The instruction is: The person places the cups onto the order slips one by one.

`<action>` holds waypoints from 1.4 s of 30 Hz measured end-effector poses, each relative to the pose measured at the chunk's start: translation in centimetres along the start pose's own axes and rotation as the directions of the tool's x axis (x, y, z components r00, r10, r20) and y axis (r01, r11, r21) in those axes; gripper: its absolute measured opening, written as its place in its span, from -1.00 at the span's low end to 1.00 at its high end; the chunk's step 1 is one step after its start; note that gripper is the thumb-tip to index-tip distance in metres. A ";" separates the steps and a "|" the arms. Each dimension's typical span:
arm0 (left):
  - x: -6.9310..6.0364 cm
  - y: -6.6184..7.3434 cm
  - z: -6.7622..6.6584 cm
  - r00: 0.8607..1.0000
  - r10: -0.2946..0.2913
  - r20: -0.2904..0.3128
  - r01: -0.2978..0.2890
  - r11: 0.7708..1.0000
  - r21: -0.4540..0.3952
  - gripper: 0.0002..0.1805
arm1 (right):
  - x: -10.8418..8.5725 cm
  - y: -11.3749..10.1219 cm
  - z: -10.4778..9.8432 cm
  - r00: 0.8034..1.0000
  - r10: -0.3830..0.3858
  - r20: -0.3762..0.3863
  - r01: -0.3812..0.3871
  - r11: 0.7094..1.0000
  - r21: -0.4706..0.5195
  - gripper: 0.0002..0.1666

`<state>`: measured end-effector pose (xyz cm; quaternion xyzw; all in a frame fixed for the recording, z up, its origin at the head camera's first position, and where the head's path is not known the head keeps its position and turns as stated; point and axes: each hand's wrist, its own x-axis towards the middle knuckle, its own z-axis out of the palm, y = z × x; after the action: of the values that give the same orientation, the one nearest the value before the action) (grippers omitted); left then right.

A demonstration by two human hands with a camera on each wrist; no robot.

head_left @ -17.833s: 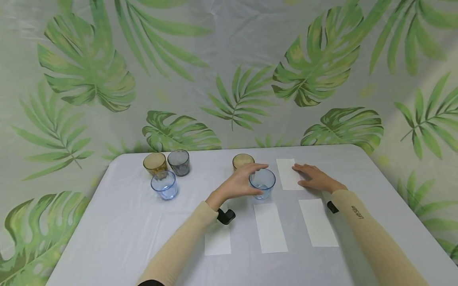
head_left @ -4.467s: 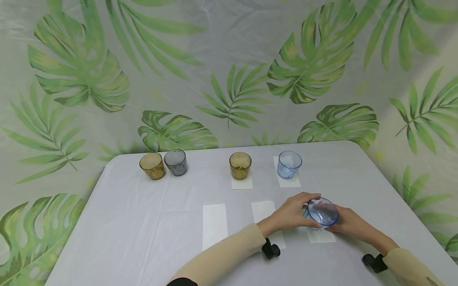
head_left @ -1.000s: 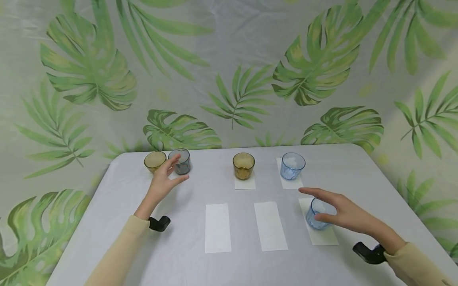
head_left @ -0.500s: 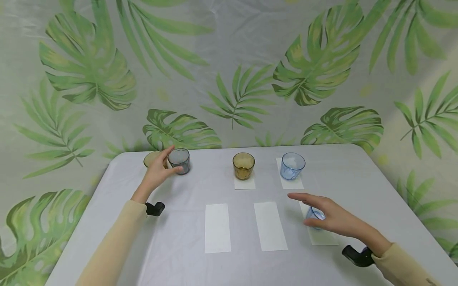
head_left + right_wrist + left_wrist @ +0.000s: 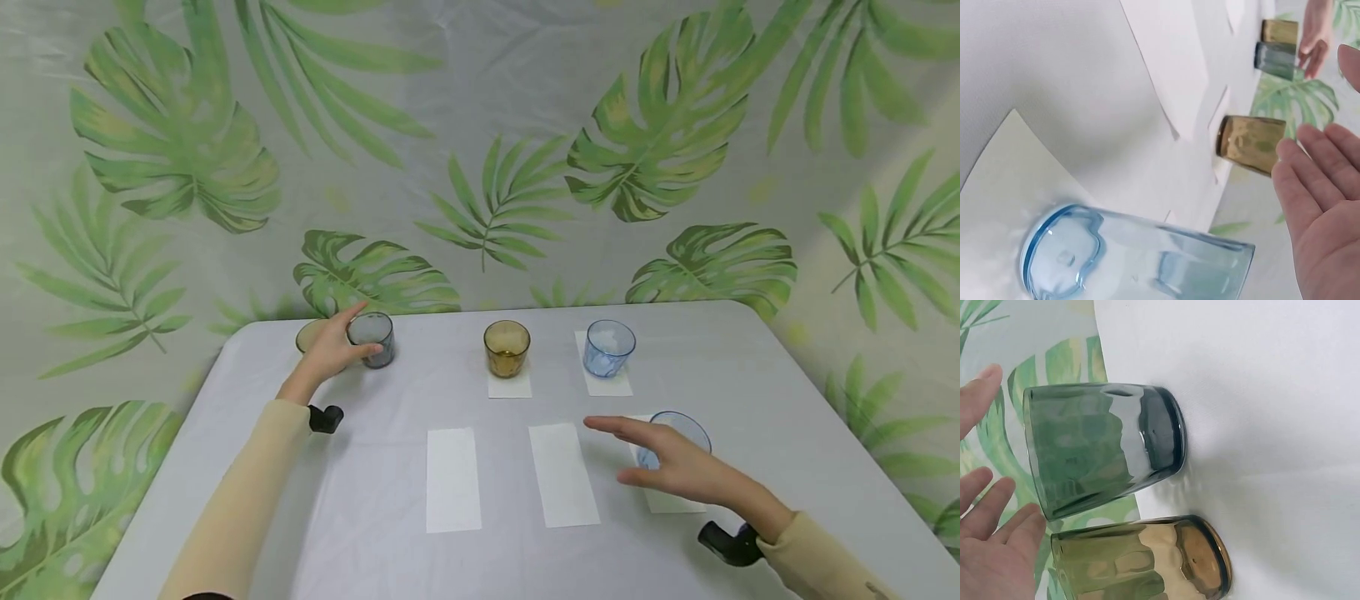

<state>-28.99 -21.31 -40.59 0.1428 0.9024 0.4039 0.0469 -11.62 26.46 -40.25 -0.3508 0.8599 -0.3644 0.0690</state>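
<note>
**Left hand (image 5: pixel 327 350) wide open at the smoky grey, tapered glass tumbler (image 5: pixel 1107 444)!**

Here it is: thumb and fingers spread apart about the rim, though contact I cannot tell. The grey tumbler stands upright at the table's (image 5: pixel 367 508) back left, just beside an amber, tapered glass tumbler (image 5: pixel 1141 562). Across the table, the right hand (image 5: pixel 675 462) hovers, fingers straight, grip wide, near a pale blue, clear glass tumbler (image 5: pixel 1135 253) upright on a white paper rectangle (image 5: pixel 675 503).
</note>
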 end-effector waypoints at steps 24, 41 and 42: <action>1.3 -0.6 0.0 0.995 0.067 0.077 -0.071 0.996 0.054 -0.14 | 0.2 0.9 1.9 0.998 0.052 0.023 -0.052 0.998 0.017 -0.30; 1.2 -0.4 0.2 0.995 0.053 0.090 -0.063 0.992 0.108 -0.12 | 0.6 1.9 3.7 0.987 0.154 0.040 -0.154 0.988 -0.009 -0.28; 1.1 -0.4 0.3 0.994 0.063 0.088 -0.072 0.993 0.096 -0.12 | 0.6 2.1 3.9 0.988 0.149 0.036 -0.149 0.989 -0.011 -0.28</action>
<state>-30.07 -21.03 -41.05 0.1924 0.9131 0.3535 0.0645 -11.75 24.85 -44.36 -0.2926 0.8838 -0.3481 0.1104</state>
